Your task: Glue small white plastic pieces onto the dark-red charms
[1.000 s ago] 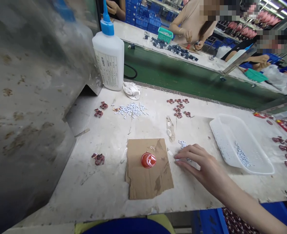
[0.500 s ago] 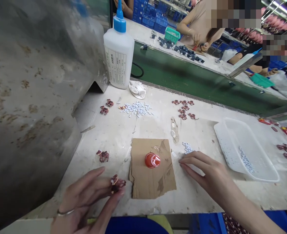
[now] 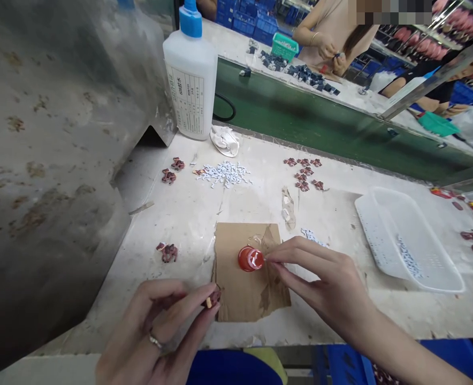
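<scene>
My left hand [image 3: 156, 326] pinches a small brown figurine [image 3: 212, 298] with a tan patch, just off the left edge of a cardboard piece [image 3: 236, 305]. On that cardboard stands a small red cup [image 3: 249, 259] with a shiny top. My right hand [image 3: 320, 272] has thumb and forefinger pressed together right beside the cup's rim; whatever is between them is too small to make out. Behind its fingers lies a little group of white-and-blue pieces [image 3: 311, 236], partly hidden. Left of the cardboard rests another brown figurine [image 3: 168, 252].
A white glue bottle [image 3: 192, 85] with blue cap stands at the back left by a metal housing [image 3: 60, 160]. Near it are crumpled white material [image 3: 224, 141] and a pile of white-and-blue pieces [image 3: 226, 174]. Brown figurines [image 3: 303, 174] lie farther back. A white tray [image 3: 411, 240] sits right.
My right hand has moved left from the small white-and-blue pieces to the red cup. My left hand has shifted right and turned the figurine, bringing it to the cardboard's edge.
</scene>
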Demonstrator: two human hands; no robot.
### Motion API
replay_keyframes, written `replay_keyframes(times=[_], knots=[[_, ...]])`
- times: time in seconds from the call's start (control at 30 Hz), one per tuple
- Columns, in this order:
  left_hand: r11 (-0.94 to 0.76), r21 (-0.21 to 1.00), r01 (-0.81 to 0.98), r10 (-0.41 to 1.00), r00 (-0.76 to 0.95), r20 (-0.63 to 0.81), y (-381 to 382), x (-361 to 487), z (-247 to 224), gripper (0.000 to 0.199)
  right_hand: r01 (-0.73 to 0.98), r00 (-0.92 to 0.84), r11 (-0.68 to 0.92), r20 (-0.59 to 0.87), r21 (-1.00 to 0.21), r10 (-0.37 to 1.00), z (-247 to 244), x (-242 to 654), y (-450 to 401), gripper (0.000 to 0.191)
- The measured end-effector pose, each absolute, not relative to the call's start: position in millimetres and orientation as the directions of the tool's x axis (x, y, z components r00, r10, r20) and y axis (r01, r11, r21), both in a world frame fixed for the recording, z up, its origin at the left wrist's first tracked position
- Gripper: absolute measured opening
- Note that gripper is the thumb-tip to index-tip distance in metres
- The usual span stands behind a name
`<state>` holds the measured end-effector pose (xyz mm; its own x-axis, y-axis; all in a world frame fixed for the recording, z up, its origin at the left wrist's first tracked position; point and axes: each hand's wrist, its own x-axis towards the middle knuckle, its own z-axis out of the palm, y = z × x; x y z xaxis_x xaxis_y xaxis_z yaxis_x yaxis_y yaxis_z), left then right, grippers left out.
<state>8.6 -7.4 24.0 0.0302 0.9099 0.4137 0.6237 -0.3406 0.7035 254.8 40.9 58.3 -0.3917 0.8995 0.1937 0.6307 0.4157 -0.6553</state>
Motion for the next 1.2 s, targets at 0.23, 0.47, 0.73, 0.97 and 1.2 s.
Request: replay_keyframes(times=[0.23,0.47,0.73,0.97,1.2], knots=[[-0.385,0.709,0.590,0.901,0.072,0.428,-2.2,9.7,24.2,0.030,0.635,-0.415,0.444,0.205,-0.633,0.886,56.4,255.3,42.8,0.022],[-0.431,0.778,0.457,0.882,0.030,0.471,-0.4,22.8,26.5,0.020,0.515,-0.314,0.413,0.284,-0.751,0.906,65.6,244.6,32.7,0.021],[-0.463,0.830,0.310,0.886,0.145,0.440,0.7,29.7,21.5,0.025,0.262,-0.291,0.320,0.242,-0.910,0.926,64.1,224.4,18.5,0.020],[-0.468,0.823,0.321,0.884,0.185,0.431,-1.0,28.3,20.3,0.026,0.276,-0.317,0.363,0.272,-0.890,0.909,60.3,224.3,17.4,0.017],[-0.440,0.820,0.367,0.898,0.178,0.402,-1.0,30.3,27.3,0.024,0.490,-0.464,0.592,0.384,-0.640,0.799,64.6,231.0,9.0,0.021]])
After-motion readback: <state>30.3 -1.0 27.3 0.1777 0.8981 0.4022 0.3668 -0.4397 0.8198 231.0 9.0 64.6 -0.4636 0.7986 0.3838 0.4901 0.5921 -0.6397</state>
